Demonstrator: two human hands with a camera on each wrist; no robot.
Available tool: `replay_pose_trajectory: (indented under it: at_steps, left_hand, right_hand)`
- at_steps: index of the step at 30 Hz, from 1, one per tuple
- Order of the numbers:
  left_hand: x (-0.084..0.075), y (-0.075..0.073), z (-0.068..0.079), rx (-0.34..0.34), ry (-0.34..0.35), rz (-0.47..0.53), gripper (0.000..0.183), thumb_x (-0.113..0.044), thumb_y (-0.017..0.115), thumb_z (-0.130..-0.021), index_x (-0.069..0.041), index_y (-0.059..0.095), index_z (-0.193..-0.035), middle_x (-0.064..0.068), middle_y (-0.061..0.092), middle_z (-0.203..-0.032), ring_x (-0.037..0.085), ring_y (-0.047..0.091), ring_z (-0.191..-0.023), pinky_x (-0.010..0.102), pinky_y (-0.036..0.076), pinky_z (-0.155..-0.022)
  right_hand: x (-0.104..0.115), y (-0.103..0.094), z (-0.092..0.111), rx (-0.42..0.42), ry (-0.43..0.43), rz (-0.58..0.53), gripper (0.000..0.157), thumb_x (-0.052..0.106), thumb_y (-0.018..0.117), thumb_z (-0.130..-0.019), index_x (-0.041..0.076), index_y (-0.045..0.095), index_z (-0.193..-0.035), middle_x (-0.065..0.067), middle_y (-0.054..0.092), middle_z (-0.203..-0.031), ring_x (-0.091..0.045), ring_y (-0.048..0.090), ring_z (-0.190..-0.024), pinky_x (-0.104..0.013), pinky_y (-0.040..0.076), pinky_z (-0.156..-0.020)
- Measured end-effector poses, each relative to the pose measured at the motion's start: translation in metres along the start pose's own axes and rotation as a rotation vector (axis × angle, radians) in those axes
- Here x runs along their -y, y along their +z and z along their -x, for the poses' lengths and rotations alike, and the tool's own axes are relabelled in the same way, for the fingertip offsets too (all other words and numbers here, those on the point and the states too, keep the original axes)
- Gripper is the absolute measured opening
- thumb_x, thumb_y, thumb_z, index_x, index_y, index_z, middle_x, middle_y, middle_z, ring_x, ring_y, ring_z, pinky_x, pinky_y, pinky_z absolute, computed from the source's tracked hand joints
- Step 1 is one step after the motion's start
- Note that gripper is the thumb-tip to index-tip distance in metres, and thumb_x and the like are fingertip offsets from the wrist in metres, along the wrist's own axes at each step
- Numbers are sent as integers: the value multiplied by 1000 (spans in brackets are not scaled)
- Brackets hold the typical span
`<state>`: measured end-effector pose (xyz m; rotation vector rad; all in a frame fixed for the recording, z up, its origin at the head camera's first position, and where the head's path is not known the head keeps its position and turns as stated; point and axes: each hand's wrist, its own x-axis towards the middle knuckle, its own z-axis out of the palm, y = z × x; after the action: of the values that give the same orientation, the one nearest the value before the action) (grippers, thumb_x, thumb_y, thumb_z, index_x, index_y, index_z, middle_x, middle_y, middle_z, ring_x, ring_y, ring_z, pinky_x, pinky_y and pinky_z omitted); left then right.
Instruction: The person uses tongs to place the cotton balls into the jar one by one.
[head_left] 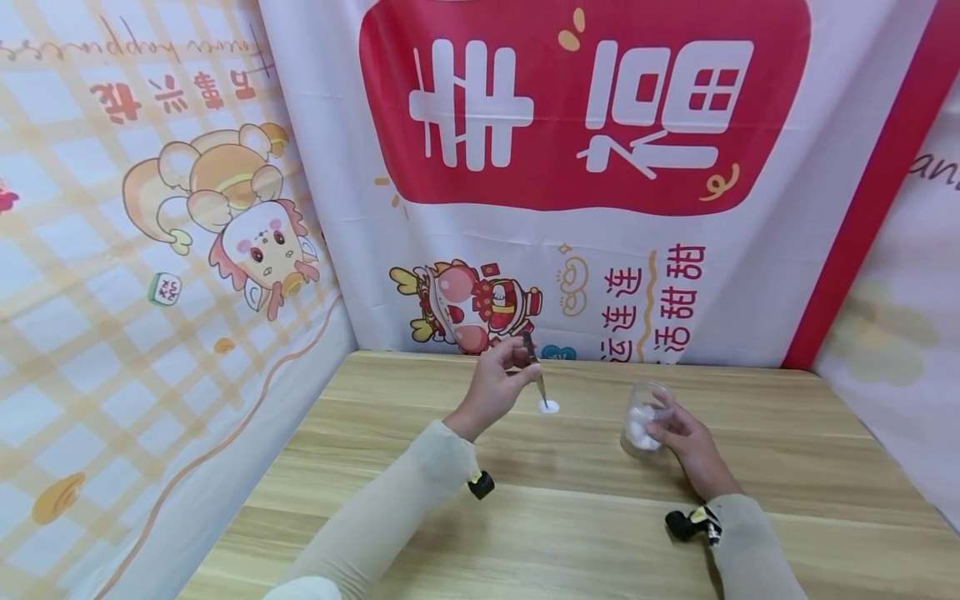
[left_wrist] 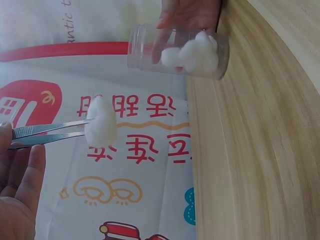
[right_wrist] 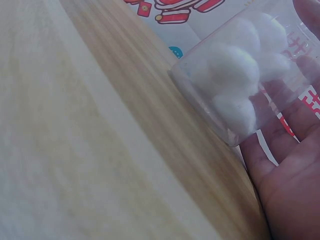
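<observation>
My left hand pinches a pair of metal tweezers between thumb and fingers, tips pointing down. Between the tips is a white cotton ball, seen in the left wrist view against the printed backdrop. To the right, my right hand grips a clear plastic jar, fingers round its side. Several white cotton balls lie together at the bottom of the jar. Its mouth has no lid on it. Whether the jar's base touches the table cannot be made out.
Both hands are over a wood-grain table. Behind it hangs a white and red printed cloth, and a checked printed cloth covers the left side. Small black wrist cameras are strapped at both cuffs.
</observation>
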<state>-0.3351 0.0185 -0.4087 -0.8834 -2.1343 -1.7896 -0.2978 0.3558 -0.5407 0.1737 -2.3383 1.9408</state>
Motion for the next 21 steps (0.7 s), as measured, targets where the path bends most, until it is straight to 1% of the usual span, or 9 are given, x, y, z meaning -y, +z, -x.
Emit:
replay_pose_trajectory:
  at_steps: [5,11,17,21]
  left_hand:
    - [0,3,-2,0,21,-3,26,-8,70,-90,-12,64,-115,4,67,-97,17,67,-90,30,58,-78]
    - [-1,7,-4,7,32,9,26,-11,69,-90,-15,64,-115,5,68,-97,16,67,-90,30,58,-78]
    - [-6,14,-8,25,31,24,27,-11,70,-90,-15,63,-116,9,67,-100,15,66,-91,30,58,-80]
    - [-10,19,-10,35,36,38,28,-10,70,-90,-16,63,-117,10,67,-100,16,66,-91,31,57,-81]
  right_hand:
    - [0,-1,0,-3,15,0,71,36,68,-92,22,33,-152,-13,45,-145,-6,50,-118,-13,38,-93]
    - [0,-1,-1,-8,32,6,73,39,69,-90,23,34,-152,-13,45,-146,-10,48,-121,-15,37,-94]
    - [2,-1,-1,-9,25,-3,73,37,69,-91,20,33,-152,-15,43,-147,-5,49,-119,-13,38,-93]
    - [3,0,0,-6,8,-33,72,32,69,-92,16,33,-152,-17,43,-146,-4,50,-117,-13,40,-93]
